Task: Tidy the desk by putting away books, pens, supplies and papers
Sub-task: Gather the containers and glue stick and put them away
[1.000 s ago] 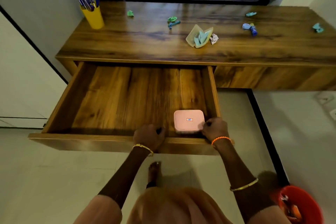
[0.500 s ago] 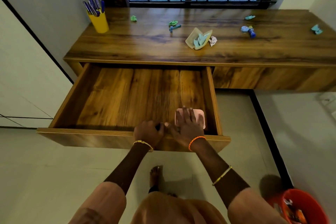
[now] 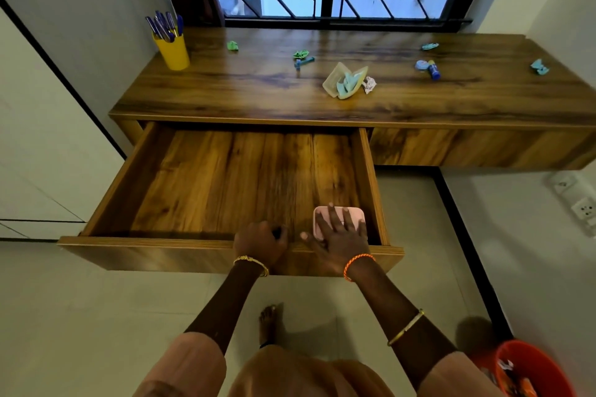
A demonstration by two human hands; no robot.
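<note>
A wide wooden drawer stands pulled out from under the desk. A flat pink box lies in its front right corner. My right hand lies flat on top of the box with the fingers spread. My left hand is curled over the drawer's front edge beside it. On the desk top are a yellow cup of blue pens, an open pale green case, a crumpled paper and small green and blue scraps.
A blue glue stick and a blue scrap lie on the right of the desk. An orange bin stands on the floor at lower right. A wall socket is at the right. My bare foot is below the drawer.
My right hand moved from the box's right side onto its top and flattened. The box sits slightly further right in the drawer corner. My left hand stayed on the drawer front.
</note>
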